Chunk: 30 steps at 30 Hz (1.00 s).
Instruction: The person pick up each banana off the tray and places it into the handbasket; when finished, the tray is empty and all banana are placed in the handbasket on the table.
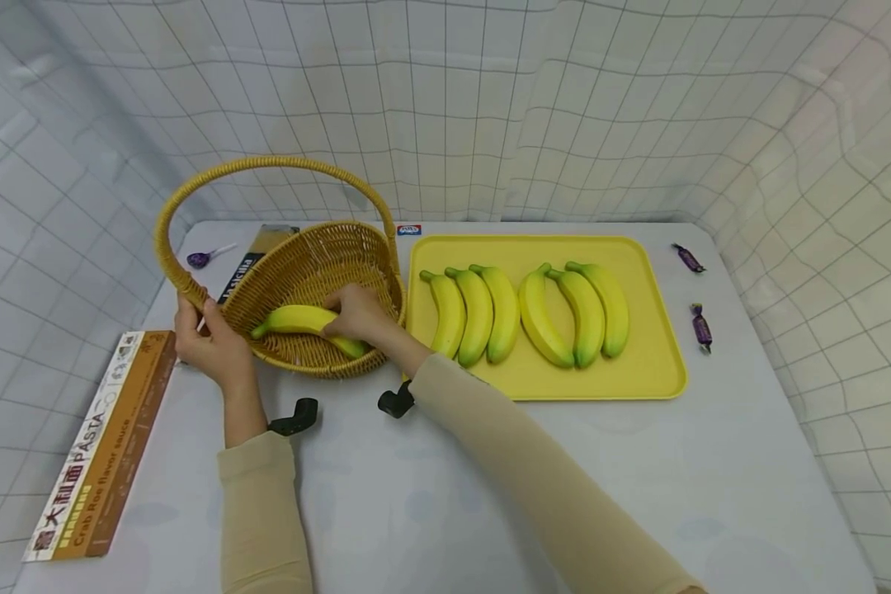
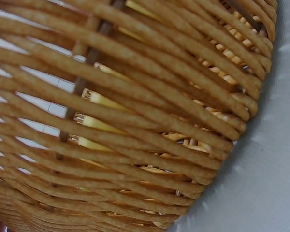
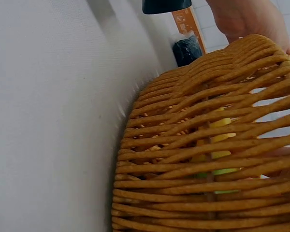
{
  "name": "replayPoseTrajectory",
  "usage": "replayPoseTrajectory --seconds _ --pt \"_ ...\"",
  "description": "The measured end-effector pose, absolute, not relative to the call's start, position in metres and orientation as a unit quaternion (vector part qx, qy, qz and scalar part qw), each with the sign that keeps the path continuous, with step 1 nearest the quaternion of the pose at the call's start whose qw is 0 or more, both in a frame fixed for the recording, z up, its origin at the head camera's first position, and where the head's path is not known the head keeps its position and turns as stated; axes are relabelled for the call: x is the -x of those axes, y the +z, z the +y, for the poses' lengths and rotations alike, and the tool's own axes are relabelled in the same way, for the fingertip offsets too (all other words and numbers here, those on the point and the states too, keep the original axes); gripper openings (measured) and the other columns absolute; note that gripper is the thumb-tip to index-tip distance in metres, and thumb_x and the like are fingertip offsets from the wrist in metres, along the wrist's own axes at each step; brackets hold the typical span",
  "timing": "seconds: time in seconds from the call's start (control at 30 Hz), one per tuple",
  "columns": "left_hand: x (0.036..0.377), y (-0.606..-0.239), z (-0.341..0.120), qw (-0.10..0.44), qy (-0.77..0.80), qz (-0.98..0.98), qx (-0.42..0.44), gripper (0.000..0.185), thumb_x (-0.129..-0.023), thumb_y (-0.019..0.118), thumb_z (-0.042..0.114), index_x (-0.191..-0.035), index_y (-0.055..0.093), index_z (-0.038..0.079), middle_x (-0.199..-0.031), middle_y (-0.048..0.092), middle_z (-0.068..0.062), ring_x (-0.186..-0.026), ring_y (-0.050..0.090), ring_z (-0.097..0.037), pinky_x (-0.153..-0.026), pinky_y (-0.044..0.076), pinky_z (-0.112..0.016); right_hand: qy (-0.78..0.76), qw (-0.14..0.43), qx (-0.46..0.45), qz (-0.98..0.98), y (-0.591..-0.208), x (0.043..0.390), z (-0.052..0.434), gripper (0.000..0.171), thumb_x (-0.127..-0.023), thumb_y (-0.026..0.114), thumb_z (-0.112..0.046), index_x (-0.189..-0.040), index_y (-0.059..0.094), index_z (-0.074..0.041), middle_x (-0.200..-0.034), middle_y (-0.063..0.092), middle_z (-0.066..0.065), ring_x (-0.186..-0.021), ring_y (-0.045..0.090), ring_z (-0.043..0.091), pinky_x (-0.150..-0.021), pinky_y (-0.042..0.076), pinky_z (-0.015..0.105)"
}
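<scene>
A woven wicker basket [image 1: 308, 247] with a tall arched handle [image 1: 267, 165] stands on the table, tilted toward me. My right hand [image 1: 356, 313] reaches inside it and grips a yellow banana [image 1: 297, 318] lying in the basket. My left hand [image 1: 208, 342] grips the basket's near left rim at the foot of the handle. The left wrist view is filled by the basket wall [image 2: 135, 121]. Through the weave in the right wrist view the banana [image 3: 220, 145] shows behind the basket wall [image 3: 183, 169].
A yellow tray [image 1: 653, 363] right of the basket bears two bunches of three bananas [image 1: 475, 313] [image 1: 582, 312]. A pasta box [image 1: 100, 437] lies at the left edge. Two purple candies [image 1: 689, 258] [image 1: 701, 326] lie at the right, a purple lollipop [image 1: 200, 259] behind the basket.
</scene>
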<state>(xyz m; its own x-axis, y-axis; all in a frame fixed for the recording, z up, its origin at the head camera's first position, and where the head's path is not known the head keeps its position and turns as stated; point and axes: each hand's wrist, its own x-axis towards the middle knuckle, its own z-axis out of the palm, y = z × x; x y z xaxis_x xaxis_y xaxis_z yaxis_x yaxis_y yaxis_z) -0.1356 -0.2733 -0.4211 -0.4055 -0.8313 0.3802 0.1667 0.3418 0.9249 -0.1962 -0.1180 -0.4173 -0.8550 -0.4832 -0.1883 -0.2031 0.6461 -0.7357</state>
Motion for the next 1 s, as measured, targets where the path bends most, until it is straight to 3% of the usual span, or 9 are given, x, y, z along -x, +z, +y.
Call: replayPoseTrajectory --seconds 0.33,0.83,1.0 --pt "0.141 -0.435 -0.285 0.479 -0.514 -0.664 -0.256 0.030 -0.097 0.053 0.007 -0.123 0.068 0.011 -0.108 0.067 0.001 -0.099 0.056 -0.004 -0.084 0.045 -0.020 -0.357 0.173 0.187 0.899 -0.422 0.196 -0.123 0.043 -0.080 0.080 -0.019 -0.122 0.070 -0.013 -0.121 0.069 -0.001 -0.103 0.056 0.014 -0.084 0.042 0.023" --pt "0.142 -0.438 -0.290 0.471 -0.527 -0.661 -0.251 0.029 -0.098 0.055 0.011 -0.124 0.068 0.013 -0.108 0.066 0.004 -0.101 0.056 -0.005 -0.086 0.045 -0.021 -0.368 0.170 0.191 0.894 -0.421 0.195 -0.123 0.045 -0.084 0.077 -0.024 -0.126 0.067 -0.011 -0.125 0.067 0.001 -0.099 0.060 0.011 -0.078 0.044 0.019" --pt "0.141 -0.437 -0.289 0.471 -0.529 -0.660 -0.251 0.029 -0.098 0.055 0.011 -0.124 0.068 0.011 -0.106 0.065 0.004 -0.100 0.056 -0.004 -0.086 0.046 -0.021 -0.384 0.162 0.198 0.887 -0.419 0.194 -0.121 0.049 -0.086 0.075 -0.026 -0.131 0.063 -0.013 -0.128 0.065 0.001 -0.111 0.061 0.012 -0.089 0.047 0.023"
